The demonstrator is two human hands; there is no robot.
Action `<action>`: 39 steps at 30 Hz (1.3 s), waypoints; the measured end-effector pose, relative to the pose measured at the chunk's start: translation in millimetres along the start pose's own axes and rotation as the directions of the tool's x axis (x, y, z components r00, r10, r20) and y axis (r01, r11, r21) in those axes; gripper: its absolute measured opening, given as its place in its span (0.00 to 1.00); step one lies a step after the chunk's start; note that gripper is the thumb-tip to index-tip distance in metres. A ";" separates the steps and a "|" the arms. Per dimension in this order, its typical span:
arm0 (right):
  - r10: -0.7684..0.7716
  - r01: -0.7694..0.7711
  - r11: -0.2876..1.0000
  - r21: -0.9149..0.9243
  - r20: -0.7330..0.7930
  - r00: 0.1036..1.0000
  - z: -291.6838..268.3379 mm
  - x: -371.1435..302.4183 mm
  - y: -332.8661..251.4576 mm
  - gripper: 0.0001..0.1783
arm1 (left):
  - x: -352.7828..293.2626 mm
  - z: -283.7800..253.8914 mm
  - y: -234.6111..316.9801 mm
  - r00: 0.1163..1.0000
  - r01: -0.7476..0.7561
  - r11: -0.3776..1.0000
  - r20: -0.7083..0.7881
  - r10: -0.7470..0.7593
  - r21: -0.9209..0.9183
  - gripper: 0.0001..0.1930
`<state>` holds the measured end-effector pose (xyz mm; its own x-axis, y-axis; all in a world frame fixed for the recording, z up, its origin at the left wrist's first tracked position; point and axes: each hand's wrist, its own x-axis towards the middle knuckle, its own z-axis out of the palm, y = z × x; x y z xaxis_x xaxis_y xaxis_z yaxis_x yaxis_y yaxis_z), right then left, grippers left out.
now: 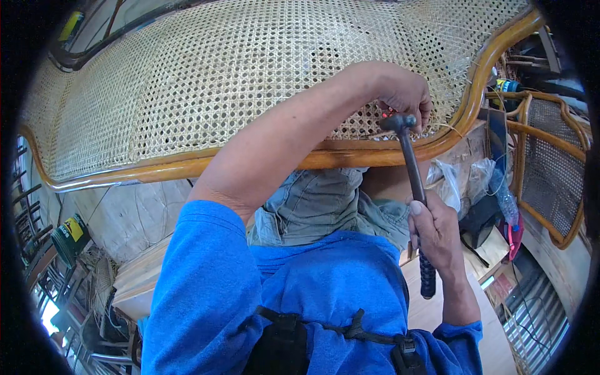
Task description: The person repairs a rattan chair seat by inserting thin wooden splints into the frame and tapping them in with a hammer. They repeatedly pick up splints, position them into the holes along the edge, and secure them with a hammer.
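A long curved panel of woven cane [250, 75] in a glossy brown rattan frame [206, 164] lies across my lap. My left hand [409, 94] is bent down over the panel's near right part, its fingers curled close to the frame. A small red piece [389, 113] shows beside these fingers; its kind and the rest of it are hidden behind the hand and hammer. My right hand [437, 231] is wrapped around the dark handle of a hammer [412, 162]. The hammer stands tilted, its metal head just beside my left hand, over the cane's near edge.
At the right stands a rattan chair [553, 162] with a cane back. Clear plastic bags [447, 181] and a plastic bottle [505, 197] are beside me. A dark green can [70, 237] with a yellow label stands at the left, near stacked dark frames [37, 256].
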<state>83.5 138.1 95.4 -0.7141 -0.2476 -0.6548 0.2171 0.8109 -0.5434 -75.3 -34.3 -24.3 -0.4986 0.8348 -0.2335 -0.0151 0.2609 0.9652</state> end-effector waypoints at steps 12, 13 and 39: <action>-0.120 0.116 0.992 -0.040 -0.119 0.986 18.8 -3.1 7.1 0.16 | 4.1 0.2 -4.7 1.000 -0.008 1.000 0.011 0.008 -0.012 0.11; -0.085 0.075 0.993 -0.092 -0.112 0.990 22.4 -1.9 7.8 0.17 | 4.6 1.1 -5.0 1.000 -0.013 1.000 0.000 0.013 0.009 0.11; -0.400 0.464 0.885 -0.028 -0.557 0.728 14.2 35.3 19.7 0.08 | -75.7 50.3 39.4 0.805 -0.592 -0.039 -0.588 -0.080 -0.805 0.42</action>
<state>72.0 137.8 54.1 -0.9773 -0.2095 0.0328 -0.1583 0.6180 -0.7701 5.5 -62.9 25.5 -0.9095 0.3664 -0.1964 -0.4025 -0.8944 0.1951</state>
